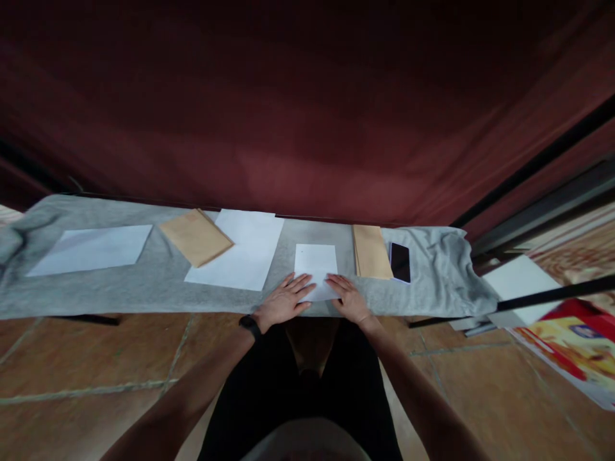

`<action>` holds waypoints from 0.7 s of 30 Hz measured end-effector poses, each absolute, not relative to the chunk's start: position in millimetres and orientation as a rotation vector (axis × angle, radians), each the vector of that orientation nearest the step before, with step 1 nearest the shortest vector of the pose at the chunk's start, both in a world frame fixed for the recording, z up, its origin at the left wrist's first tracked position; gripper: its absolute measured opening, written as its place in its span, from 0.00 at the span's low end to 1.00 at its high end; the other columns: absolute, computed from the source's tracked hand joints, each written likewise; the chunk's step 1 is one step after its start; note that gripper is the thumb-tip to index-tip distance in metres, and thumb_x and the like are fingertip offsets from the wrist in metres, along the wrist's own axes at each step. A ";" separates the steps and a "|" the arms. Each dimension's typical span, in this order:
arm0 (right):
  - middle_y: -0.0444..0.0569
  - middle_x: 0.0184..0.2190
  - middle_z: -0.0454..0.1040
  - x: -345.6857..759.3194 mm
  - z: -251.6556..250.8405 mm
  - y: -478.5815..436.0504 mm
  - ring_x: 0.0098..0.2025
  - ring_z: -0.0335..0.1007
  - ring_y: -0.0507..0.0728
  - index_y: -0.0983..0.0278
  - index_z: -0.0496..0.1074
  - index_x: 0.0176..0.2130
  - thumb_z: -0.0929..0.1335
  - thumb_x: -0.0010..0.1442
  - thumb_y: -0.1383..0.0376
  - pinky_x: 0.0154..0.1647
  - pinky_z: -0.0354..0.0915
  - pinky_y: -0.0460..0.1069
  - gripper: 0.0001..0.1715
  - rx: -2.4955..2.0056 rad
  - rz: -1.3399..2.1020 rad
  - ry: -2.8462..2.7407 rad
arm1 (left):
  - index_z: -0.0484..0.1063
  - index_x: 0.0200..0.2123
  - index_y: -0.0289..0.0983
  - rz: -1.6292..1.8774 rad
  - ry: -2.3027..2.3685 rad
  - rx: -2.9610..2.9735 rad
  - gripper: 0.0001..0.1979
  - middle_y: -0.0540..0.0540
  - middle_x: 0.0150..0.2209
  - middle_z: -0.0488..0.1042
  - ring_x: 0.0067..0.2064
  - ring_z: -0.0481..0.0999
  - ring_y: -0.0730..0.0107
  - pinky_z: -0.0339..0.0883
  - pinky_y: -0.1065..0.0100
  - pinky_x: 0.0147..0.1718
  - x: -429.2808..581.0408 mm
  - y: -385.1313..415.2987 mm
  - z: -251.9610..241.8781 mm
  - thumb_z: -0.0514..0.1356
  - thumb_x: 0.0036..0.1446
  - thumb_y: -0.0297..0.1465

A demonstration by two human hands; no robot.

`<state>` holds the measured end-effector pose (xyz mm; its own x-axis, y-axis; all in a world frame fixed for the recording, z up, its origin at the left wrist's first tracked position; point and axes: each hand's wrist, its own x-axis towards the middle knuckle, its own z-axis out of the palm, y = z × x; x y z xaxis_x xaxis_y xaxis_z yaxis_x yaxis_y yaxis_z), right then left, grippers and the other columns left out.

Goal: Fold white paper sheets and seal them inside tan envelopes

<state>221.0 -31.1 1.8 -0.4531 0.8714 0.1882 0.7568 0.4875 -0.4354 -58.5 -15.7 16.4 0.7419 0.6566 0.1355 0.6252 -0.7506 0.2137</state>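
A small white sheet of paper (316, 258), perhaps folded, lies at the near edge of the cloth-covered table in front of me. My left hand (287, 298) rests on its left side with the fingers stretched out and apart. On the opposite side, my right hand (349, 298) lies on the paper, fingers extended flat. Neither hand grips anything. Just right of the paper is a stack of brown envelopes (372, 253). To the left, larger white sheets (245, 256) lie partly under another brown envelope stack (195, 237).
Farther left lies another white sheet (96, 248). A dark-screened phone (400, 262) sits beside the right envelopes. Grey cloth (168, 294) covers the narrow table, wrinkled at the right end. A dark red curtain-like surface (298, 160) rises behind. A red and yellow box (576, 352) stands at right.
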 end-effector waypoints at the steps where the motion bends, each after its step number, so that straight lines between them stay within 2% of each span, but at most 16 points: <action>1: 0.49 0.70 0.63 222.0 2.6 -32.1 0.70 0.59 0.59 0.58 0.66 0.67 0.68 0.59 0.72 0.74 0.53 0.61 0.38 -1.352 0.422 -2.361 | 0.59 0.70 0.43 0.299 1.035 2.788 0.28 0.42 0.72 0.58 0.74 0.54 0.61 0.40 0.53 0.72 -57.8 -15.8 16.7 0.53 0.70 0.43; 4: 0.48 0.69 0.65 224.3 2.7 -34.5 0.70 0.60 0.58 0.56 0.66 0.67 0.66 0.61 0.72 0.74 0.53 0.61 0.36 -1.340 0.451 -2.363 | 0.62 0.68 0.41 0.288 1.072 2.790 0.26 0.41 0.71 0.60 0.73 0.56 0.59 0.43 0.50 0.72 -53.8 -17.3 16.9 0.53 0.70 0.40; 7: 0.48 0.68 0.66 221.9 0.5 -37.8 0.70 0.60 0.57 0.57 0.66 0.67 0.65 0.64 0.72 0.74 0.54 0.61 0.34 -1.340 0.457 -2.346 | 0.65 0.66 0.40 0.294 1.127 2.784 0.23 0.42 0.69 0.64 0.71 0.60 0.61 0.43 0.50 0.72 -50.0 -18.0 17.4 0.51 0.70 0.31; 11: 0.50 0.68 0.65 211.2 2.3 -46.0 0.71 0.59 0.58 0.59 0.65 0.68 0.64 0.68 0.70 0.75 0.51 0.62 0.31 -1.319 0.468 -2.345 | 0.62 0.68 0.37 0.332 1.179 2.830 0.29 0.42 0.68 0.67 0.71 0.60 0.64 0.43 0.52 0.72 -52.6 -13.2 17.6 0.48 0.65 0.21; 15: 0.50 0.67 0.67 204.4 12.4 -47.9 0.70 0.61 0.59 0.56 0.65 0.67 0.64 0.72 0.60 0.75 0.49 0.66 0.27 -1.246 0.569 -2.331 | 0.65 0.66 0.40 0.303 1.225 2.848 0.32 0.44 0.67 0.67 0.71 0.60 0.63 0.44 0.50 0.72 -65.7 -6.7 12.5 0.48 0.61 0.17; 18: 0.48 0.65 0.70 203.6 18.2 -36.8 0.68 0.63 0.57 0.56 0.68 0.66 0.60 0.75 0.58 0.74 0.55 0.63 0.24 -1.257 0.642 -2.228 | 0.65 0.67 0.43 0.332 1.258 2.812 0.34 0.47 0.68 0.66 0.72 0.58 0.64 0.46 0.49 0.72 -76.9 -3.1 7.6 0.48 0.60 0.16; 21: 0.49 0.64 0.71 199.1 19.3 -15.7 0.68 0.63 0.57 0.58 0.69 0.65 0.57 0.76 0.58 0.72 0.58 0.60 0.25 -1.324 0.601 -2.152 | 0.66 0.66 0.45 0.415 1.323 2.696 0.34 0.48 0.68 0.66 0.72 0.57 0.63 0.51 0.49 0.71 -83.4 1.8 5.7 0.49 0.60 0.16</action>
